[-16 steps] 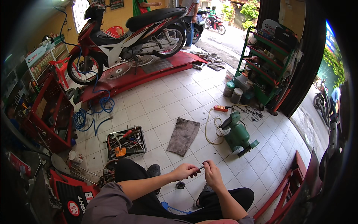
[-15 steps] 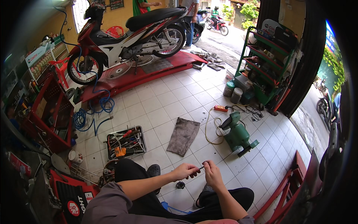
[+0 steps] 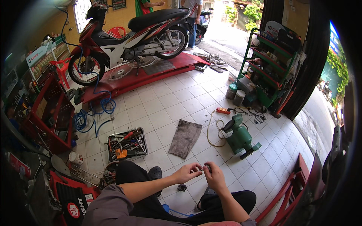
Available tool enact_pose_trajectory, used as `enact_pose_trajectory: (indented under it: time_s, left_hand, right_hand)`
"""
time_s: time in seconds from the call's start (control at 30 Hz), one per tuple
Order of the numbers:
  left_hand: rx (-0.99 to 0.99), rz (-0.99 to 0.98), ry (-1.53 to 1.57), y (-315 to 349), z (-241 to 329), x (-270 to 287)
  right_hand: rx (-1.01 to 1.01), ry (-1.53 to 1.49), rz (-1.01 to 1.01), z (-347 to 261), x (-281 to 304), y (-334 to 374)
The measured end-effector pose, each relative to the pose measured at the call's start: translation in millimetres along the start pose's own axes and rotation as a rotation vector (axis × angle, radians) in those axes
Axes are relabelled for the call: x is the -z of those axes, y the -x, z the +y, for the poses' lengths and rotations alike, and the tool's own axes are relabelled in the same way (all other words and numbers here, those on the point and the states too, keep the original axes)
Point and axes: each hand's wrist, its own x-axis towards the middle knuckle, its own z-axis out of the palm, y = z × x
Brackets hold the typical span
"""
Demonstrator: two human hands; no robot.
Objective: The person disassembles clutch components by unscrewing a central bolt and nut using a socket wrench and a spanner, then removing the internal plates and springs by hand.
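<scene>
Left hand [image 3: 186,174] seems pinched on small thin bit [image 3: 201,170]; right hand [image 3: 215,177], I can't tell grip. Best hold steady.

rough matt cloth [image 3: 185,138]; smooth, glossy floor tiles [image 3: 160,113].

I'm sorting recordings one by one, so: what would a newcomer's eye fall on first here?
Probably the red, white and black motorcycle, standing on a red platform at the upper left. Next, the left hand and right hand, close together at the lower middle, with a small thin object at the left fingertips. On the tiled floor beyond them, a green bench grinder stands to the right and a tool tray to the left.
</scene>
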Motion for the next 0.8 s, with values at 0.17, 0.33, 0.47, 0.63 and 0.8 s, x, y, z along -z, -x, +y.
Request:
enact_pose_trajectory:
  time_s: [0.17,0.33,0.47,0.63,0.8]
  left_hand:
    - [0.002,0.023,0.063,2,15,-2]
    - [-0.047,-0.034,0.189,2,5,2]
    - [0.03,-0.133,0.333,4,21,2]
    - [-0.075,-0.089,0.274,2,13,-3]
    - [0.004,-0.123,-0.124,1,11,4]
  right_hand:
    - [0.153,-0.085,0.087,13,-1,-3]
    - [-0.122,-0.179,-0.049,1,7,1]
    - [0.017,-0.167,0.037,3,10,3]
    - [0.081,-0.158,0.065,3,6,1]
    - [-0.095,-0.147,-0.121,2,7,2]
